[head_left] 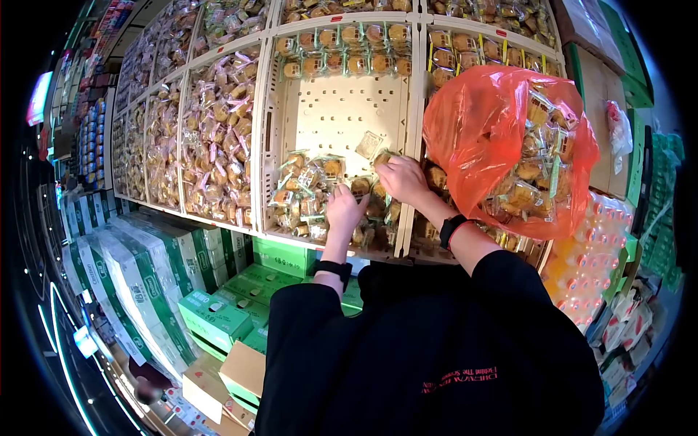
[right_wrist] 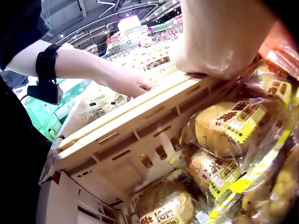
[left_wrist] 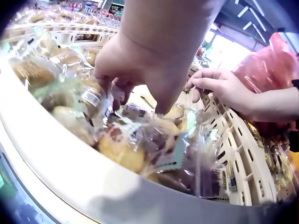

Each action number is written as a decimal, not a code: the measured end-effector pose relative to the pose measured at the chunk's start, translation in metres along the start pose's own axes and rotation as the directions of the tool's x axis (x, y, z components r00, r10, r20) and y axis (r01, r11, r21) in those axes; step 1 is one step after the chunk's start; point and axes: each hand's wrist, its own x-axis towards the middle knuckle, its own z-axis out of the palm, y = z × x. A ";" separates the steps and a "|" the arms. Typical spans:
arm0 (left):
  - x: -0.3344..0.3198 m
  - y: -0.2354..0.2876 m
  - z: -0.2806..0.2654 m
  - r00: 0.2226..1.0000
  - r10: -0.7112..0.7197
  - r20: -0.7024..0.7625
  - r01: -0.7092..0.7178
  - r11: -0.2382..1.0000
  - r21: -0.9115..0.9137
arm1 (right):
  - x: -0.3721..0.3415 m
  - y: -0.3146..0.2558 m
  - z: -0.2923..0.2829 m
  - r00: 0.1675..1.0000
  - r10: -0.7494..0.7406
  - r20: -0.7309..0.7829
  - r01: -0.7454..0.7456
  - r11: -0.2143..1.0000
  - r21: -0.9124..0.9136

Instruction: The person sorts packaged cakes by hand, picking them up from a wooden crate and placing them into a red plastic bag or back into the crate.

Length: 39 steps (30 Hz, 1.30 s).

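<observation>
Black shirt, hands apart, grip unclear; wrapped cakes, pale slotted crate, shop ceiling

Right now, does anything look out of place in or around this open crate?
Mildly. In the crate, the near packets lie jumbled while the far rows look neat, and one flat square piece lies between them. The red bag overhangs the neighbouring packets. I see no spill.

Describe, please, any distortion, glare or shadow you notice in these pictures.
Head view: fisheye curving, black corners; left wrist view: glare on the plastic wrappers, a soft shadow on the pale rim; right wrist view: distant screen washed out, yellow-labelled buns fairly crisp.
</observation>
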 end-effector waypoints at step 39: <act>-0.017 0.020 -0.116 0.976 -0.047 0.215 0.201 -0.206 -0.958 | 0.019 -0.031 -0.071 0.907 0.194 0.374 -0.422 0.412 0.807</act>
